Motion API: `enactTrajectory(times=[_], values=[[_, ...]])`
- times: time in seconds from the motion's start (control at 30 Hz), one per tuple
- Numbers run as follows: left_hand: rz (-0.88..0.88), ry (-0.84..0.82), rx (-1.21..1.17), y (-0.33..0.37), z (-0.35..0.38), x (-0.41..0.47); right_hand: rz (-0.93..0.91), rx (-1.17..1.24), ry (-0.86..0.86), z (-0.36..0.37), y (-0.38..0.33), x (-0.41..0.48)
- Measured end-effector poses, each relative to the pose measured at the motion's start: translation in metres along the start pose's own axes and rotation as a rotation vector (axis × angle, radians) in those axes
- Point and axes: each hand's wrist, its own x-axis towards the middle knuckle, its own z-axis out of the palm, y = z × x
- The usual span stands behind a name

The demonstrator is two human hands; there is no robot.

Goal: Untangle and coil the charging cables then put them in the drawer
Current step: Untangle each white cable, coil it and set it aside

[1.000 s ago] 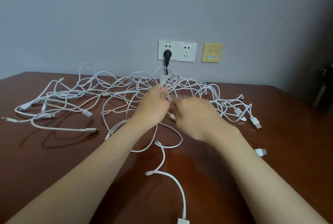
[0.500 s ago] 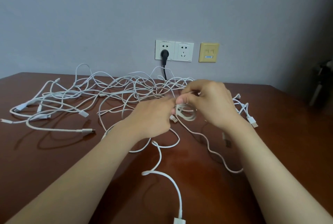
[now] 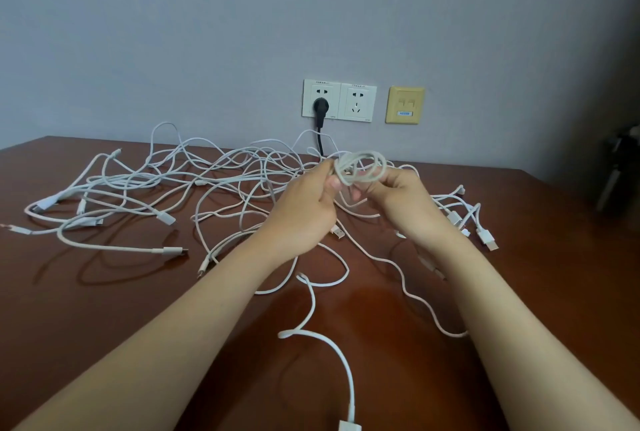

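Note:
A tangle of several white charging cables (image 3: 166,184) sprawls over the brown table (image 3: 104,309). Above its middle, my two hands hold a small coil of white cable (image 3: 362,167) raised off the table. My left hand (image 3: 304,208) pinches the coil's left side between thumb and fingers. My right hand (image 3: 398,198) grips the coil's right side with curled fingers. A loose tail of this cable (image 3: 405,286) trails down to the table at the right. Another white cable (image 3: 332,351) snakes toward me between my forearms. No drawer is in view.
A double wall socket (image 3: 356,103) holds a black plug (image 3: 320,108) whose cord drops behind the table. A yellow wall plate (image 3: 405,104) sits beside it. A dark object (image 3: 620,167) stands at the far right. White USB plugs (image 3: 486,238) lie right of my hands.
My hands have lifted and the coil has grown from a small loop between them to several turns. The loose tail at the right has been drawn in along the table.

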Motion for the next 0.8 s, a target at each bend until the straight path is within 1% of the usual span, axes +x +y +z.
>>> enactTrajectory(times=[0.07, 0.13, 0.27, 0.33, 0.47, 0.6, 0.7, 0.8], values=[[-0.067, 0.071, 0.021, -0.001, -0.001, 0.003, -0.048, -0.141, 0.013, 0.004, -0.001, 0.001], [-0.150, 0.118, 0.036, -0.004, -0.003, 0.005, -0.095, -0.330, -0.017, 0.011, -0.004, 0.000], [-0.247, 0.145, 0.159, -0.007, -0.006, 0.005, -0.209, -0.753, -0.103, 0.027, -0.010, -0.010], [-0.280, 0.136, 0.258, -0.011, -0.008, 0.005, -0.280, -0.895, -0.124, 0.029, -0.015, -0.017], [-0.273, 0.110, 0.355, -0.012, -0.007, 0.004, -0.390, -0.970, -0.121, 0.023, -0.029, -0.024], [-0.230, 0.108, 0.408, -0.006, -0.009, 0.003, -0.443, -0.963, -0.051, 0.017, -0.032, -0.024], [-0.176, 0.030, 0.520, -0.002, -0.009, -0.001, -0.440, -0.954, 0.001, 0.017, -0.026, -0.021], [-0.084, -0.067, 0.606, 0.002, -0.005, -0.004, -0.364, -0.920, 0.070, 0.011, -0.019, -0.015]])
